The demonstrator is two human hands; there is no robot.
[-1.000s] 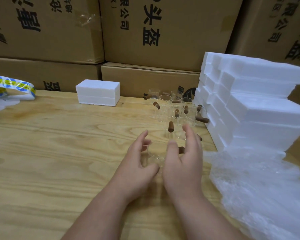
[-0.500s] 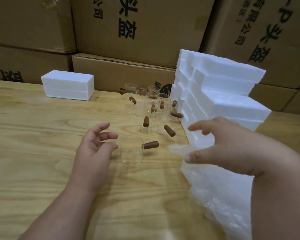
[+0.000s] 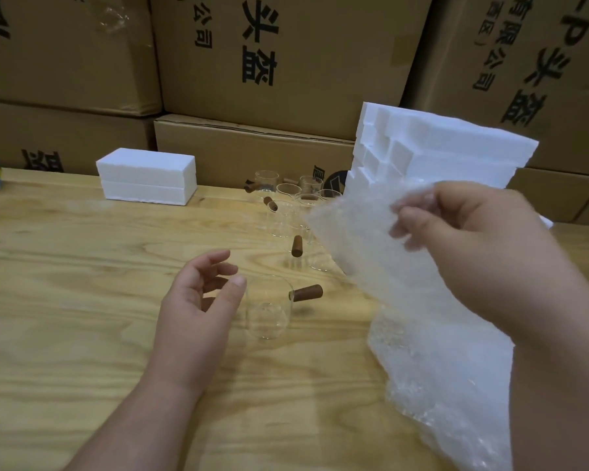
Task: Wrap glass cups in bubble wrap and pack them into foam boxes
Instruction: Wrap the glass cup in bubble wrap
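A pale wooden table (image 3: 82, 300) with visible grain is seen from above and slightly behind the person's two bare hands. Near the middle of the table a small clear glass cup with a short brown wooden side handle (image 3: 269, 309) stands upright, its handle pointing to the right. The left hand (image 3: 198, 300) is held just beside the cup on its left, fingers loosely curled and spread, thumb tip close to the rim; whether the thumb touches the glass cannot be told, and nothing is gripped.

To the right, a sheet of translucent white bubble wrap (image 3: 364, 246) is lifted off the table by the right hand (image 3: 473, 253), whose fingers and thumb are pinched on its upper edge. More bubble wrap is heaped below on the table's right side, reaching toward the near edge.

Behind the lifted sheet, a cluster of further clear glass cups with brown handles (image 3: 286, 212) is set near the table's back edge, partly hidden by the wrap. To their right rises a tall stack of white foam boxes (image 3: 439, 147). Well apart, toward the back left, a single closed white rectangular foam box (image 3: 147, 178) is placed. Large brown cardboard cartons printed with black characters (image 3: 286, 62) are stacked along the wall behind the table.
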